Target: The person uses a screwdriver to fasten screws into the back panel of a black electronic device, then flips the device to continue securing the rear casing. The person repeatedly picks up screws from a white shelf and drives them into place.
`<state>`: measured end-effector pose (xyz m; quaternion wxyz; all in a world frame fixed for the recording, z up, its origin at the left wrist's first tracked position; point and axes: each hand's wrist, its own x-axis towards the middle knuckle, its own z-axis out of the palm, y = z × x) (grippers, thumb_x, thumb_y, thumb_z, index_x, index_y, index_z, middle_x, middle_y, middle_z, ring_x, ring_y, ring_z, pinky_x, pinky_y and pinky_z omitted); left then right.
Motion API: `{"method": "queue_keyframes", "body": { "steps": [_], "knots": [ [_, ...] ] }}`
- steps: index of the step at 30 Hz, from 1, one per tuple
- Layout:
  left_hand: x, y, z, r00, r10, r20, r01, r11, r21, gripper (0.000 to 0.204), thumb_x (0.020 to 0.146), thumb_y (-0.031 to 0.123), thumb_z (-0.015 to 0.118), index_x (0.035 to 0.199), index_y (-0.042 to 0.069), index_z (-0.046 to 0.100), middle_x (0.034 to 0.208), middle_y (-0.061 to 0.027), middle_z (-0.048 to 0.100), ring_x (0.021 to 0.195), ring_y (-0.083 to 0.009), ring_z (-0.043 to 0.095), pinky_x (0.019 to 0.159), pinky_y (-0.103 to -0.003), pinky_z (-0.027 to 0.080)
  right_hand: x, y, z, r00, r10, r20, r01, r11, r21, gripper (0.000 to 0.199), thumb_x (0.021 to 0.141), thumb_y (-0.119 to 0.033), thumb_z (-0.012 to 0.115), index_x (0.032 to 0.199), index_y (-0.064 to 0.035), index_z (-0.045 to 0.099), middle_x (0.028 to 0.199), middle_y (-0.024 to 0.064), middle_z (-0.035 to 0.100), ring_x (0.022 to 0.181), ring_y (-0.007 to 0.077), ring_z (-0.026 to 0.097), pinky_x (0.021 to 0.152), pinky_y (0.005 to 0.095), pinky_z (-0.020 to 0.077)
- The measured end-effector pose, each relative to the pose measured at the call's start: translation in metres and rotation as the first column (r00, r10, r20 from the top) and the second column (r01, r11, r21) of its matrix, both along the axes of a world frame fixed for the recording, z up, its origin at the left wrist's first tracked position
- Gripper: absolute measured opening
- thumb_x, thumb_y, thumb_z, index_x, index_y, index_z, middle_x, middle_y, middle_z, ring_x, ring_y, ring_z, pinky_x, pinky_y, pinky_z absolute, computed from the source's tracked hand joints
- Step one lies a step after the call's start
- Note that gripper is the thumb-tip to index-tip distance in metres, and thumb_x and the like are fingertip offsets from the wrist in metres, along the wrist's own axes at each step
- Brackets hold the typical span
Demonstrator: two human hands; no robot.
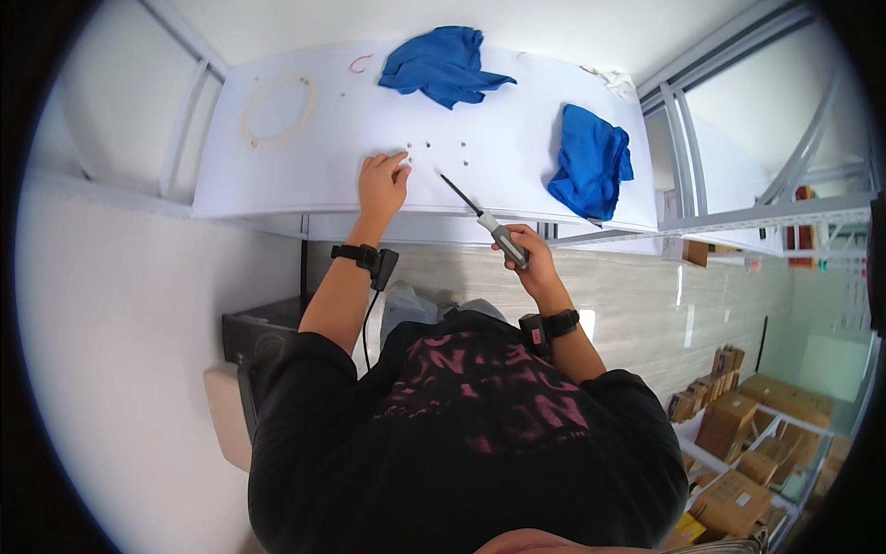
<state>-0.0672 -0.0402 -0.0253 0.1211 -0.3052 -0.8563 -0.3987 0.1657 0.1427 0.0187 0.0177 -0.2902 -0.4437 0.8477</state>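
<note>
Right hand [535, 257] holding a screwdriver [503, 238], left hand [380, 185] near small metal pieces [428, 144]

At the far left, a cream loop [254, 143] is lying on the white table [517, 138]. To the right of it, a red curved piece [353, 64] is lying toward the back edge. The left hand is leaning over the front of the table, its fingers bending partly closed and the index finger pointing at the pieces; whether it is gripping something, one cannot tell. A black strap [351, 252] is circling this wrist. The small pieces are standing apart from each other — two just beside the left fingers, one in the middle, two more to the right. Behind them, a blue cloth [443, 66] is lying crumpled.

The screwdriver is pointing with its dark shaft away and to the left, its tip being near the pieces. The right hand is closing around its grey-and-white handle — above the front edge of the table. Farther right, a second blue cloth [591, 162] is lying, and behind it a white crumpled thing [614, 83] is resting.
</note>
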Motion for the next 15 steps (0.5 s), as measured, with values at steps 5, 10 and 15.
{"method": "queue_keyframes", "body": {
  "steps": [5,10,15],
  "knots": [
    [0.051,-0.035,0.002,0.942,0.075,0.328,-0.162,0.955,0.247,0.032,0.084,0.012,0.063,0.115,0.006,0.059,0.082,-0.0052,0.063,0.076,-0.0163,0.056,0.067,-0.031,0.046,-0.004,-0.006,-0.015,0.982,0.187,-0.038,-0.187,0.982,-0.008,0.029,0.087,-0.019,0.048,0.109,0.0007,0.052,0.087,0.0152,0.064,0.058,0.0123,0.051,0.054,0.0229,0.0413],
    [0.145,-0.123,-0.022,0.652,0.017,0.758,-0.489,0.774,0.403,0.04,0.093,0.02,0.054,0.129,0.005,0.045,0.096,-0.0067,0.064,0.077,-0.0126,0.06,0.069,-0.027,0.049,-0.016,-0.065,-0.042,0.872,0.488,-0.031,-0.489,0.869,-0.077,0.03,0.086,-0.019,0.052,0.109,-0.0004,0.053,0.088,0.0146,0.065,0.061,0.0119,0.054,0.052,0.0215,0.0422],
    [0.229,-0.195,-0.031,0.397,-0.138,0.908,-0.809,0.416,0.417,0.033,0.098,0.023,0.041,0.126,0.005,0.044,0.11,-0.0121,0.062,0.085,-0.0204,0.064,0.074,-0.032,0.052,0.0,-0.147,-0.064,0.651,0.759,0.034,-0.748,0.648,-0.14,0.026,0.086,-0.016,0.053,0.109,-0.0031,0.056,0.089,0.0125,0.066,0.056,0.0091,0.053,0.05,0.0196,0.042]
  ]
}}
